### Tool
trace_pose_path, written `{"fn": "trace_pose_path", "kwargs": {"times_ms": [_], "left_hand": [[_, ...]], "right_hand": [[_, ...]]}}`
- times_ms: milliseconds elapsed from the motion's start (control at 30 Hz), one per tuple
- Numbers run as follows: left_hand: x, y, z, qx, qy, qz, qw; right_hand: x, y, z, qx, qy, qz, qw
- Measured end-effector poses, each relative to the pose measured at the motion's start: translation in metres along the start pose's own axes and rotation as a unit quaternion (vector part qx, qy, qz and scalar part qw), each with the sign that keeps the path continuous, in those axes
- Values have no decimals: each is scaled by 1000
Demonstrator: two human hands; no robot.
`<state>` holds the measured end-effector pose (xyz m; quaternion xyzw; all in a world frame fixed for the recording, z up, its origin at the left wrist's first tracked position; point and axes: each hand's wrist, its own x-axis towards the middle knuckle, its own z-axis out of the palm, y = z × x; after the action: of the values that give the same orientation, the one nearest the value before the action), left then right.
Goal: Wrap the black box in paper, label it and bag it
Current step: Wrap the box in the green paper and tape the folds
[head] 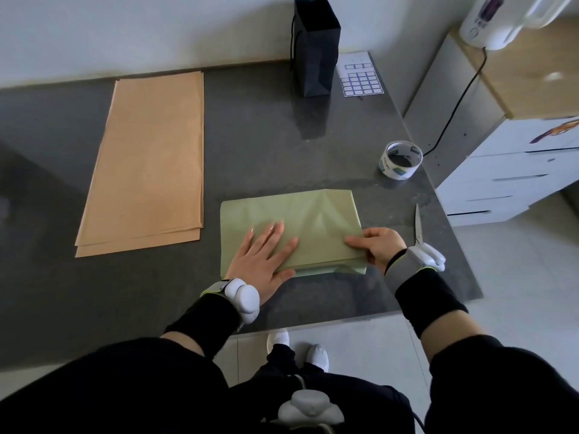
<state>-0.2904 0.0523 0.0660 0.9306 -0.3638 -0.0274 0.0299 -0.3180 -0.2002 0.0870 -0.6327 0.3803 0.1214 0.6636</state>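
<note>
Head view, A: how many items are lying on the counter (282, 136)?

B: Six kinds are showing.
1. One sheet of green paper (313, 220) is lying near the front edge, folded over a flat block shape. The black box itself is not showing, so it cannot be told whether it is lying under that paper.
2. One tape roll (401, 159) is standing beyond the paper's far right corner.
3. One pair of scissors (418, 227) is lying just right of the paper.
4. One black bag (315, 48) is standing upright at the back.
5. One label sheet (360, 76) is lying beside the bag, on its right.
6. One stack of brown paper (147, 158) is lying well to the left, with at least two sheets showing at its near edge.

A: What are the two hands doing?

B: The left hand (266, 255) is pressing flat on the green paper, fingers straight and spread. The right hand (376, 249) is pinching the paper's right edge, thumb on top and fingers curled beneath.
</note>
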Motion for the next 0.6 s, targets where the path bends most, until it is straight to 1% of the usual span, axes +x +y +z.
{"fn": "trace_pose_path", "kwargs": {"times_ms": [133,200,267,333,467,600], "left_hand": [[1,1,-6,-38,-41,-26,998],[1,1,-7,-60,-57,-37,996],[1,1,-7,-64,-61,-37,995],[2,0,-6,-71,-60,-37,995],[2,2,-8,-68,-67,-40,995],[2,3,-9,-77,-56,-32,995]], "right_hand": [[-2,2,0,18,-13,4,1000],[-3,4,-1,10,-25,22,999],[-3,8,-5,12,-57,47,997],[-1,10,-8,26,-85,55,995],[2,11,-7,-1,-70,31,997],[-2,14,-5,30,-70,21,997]]}}
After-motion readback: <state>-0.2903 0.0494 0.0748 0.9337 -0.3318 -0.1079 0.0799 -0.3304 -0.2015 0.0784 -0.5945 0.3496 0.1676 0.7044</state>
